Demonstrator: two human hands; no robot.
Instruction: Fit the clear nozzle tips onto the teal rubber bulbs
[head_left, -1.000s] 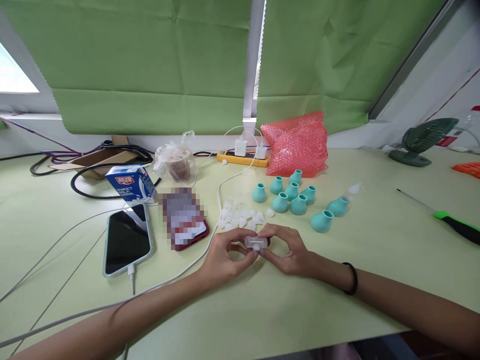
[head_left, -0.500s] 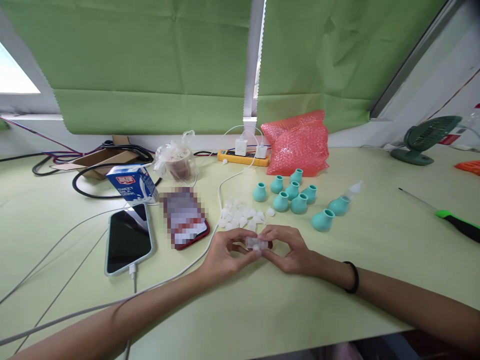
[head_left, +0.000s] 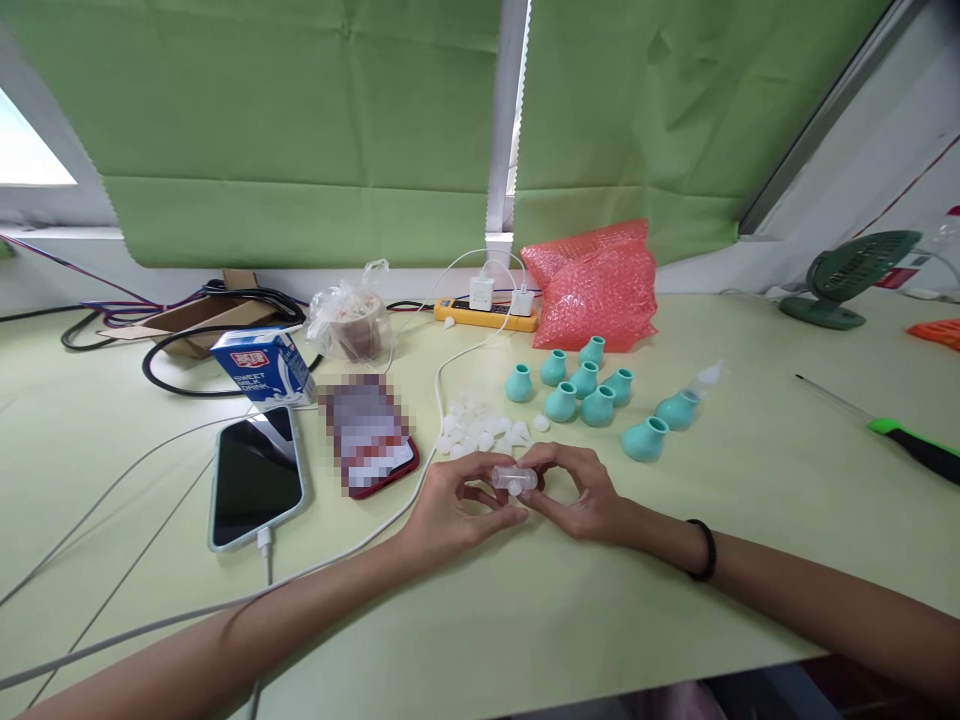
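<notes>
your left forearm (head_left: 262,625) comes in low from the left corner and your right forearm (head_left: 810,605) from the lower right, a black band (head_left: 703,550) around its wrist; the two angle in toward each other above the pale table (head_left: 450,650). a white cable (head_left: 337,558) runs close along the far side of your left arm.

your left hand (head_left: 450,510) has its thumb stretched out toward the right, its tip a little nearer to you than the clear tube (head_left: 507,478) and apart from it. the index finger arches over and touches the tube's left end, leaving a wide gap between it and the thumb; whether the tucked fingers behind help to grip, you cannot tell.

your right hand (head_left: 585,500) bends its index finger and thumb into a ring, pinching the tube's right end between their tips. the tube lies sideways between your hands, with a small whitish bit (head_left: 515,489) at its near side.

just beyond your fingertips is a loose cluster of small whitish pieces (head_left: 486,440). past your right hand stand teal bulbs (head_left: 561,404), their mouths open; toward the right, another teal bulb lies tipped with a clear nozzle (head_left: 709,377) at its mouth. farther back, red bubble wrap (head_left: 596,295) sits beside a yellow power strip (head_left: 480,318).
</notes>
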